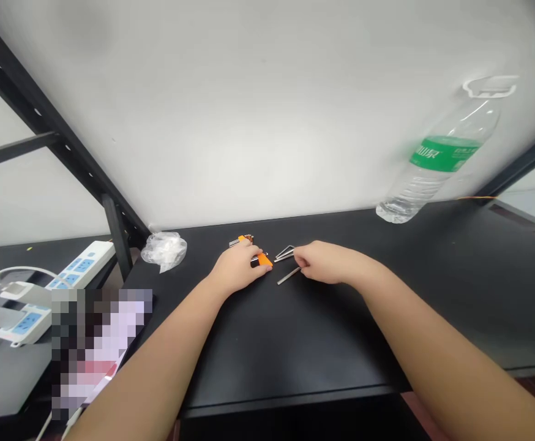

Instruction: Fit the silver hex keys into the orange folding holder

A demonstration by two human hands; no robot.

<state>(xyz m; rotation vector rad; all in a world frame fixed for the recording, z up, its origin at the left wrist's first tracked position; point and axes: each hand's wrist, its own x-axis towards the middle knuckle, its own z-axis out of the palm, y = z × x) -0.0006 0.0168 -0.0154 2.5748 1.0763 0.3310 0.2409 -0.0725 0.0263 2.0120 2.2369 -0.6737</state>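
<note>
My left hand (237, 268) rests on the black table (295, 343), closed over an orange holder of hex keys (264, 260); more keys (236, 241) stick out beyond its fingers. My right hand (322, 262) lies just to the right, its fingertips pinching a loose silver hex key (288, 276). Another bent hex key (284, 252) lies on the table just above that one, between the two hands.
A crumpled clear plastic bag (164, 250) sits left of my left hand. A clear water bottle with a green label (437, 160) stands at the back right by the white wall. A white power strip (51, 291) lies on the table to the left, beyond a black frame post (117, 236).
</note>
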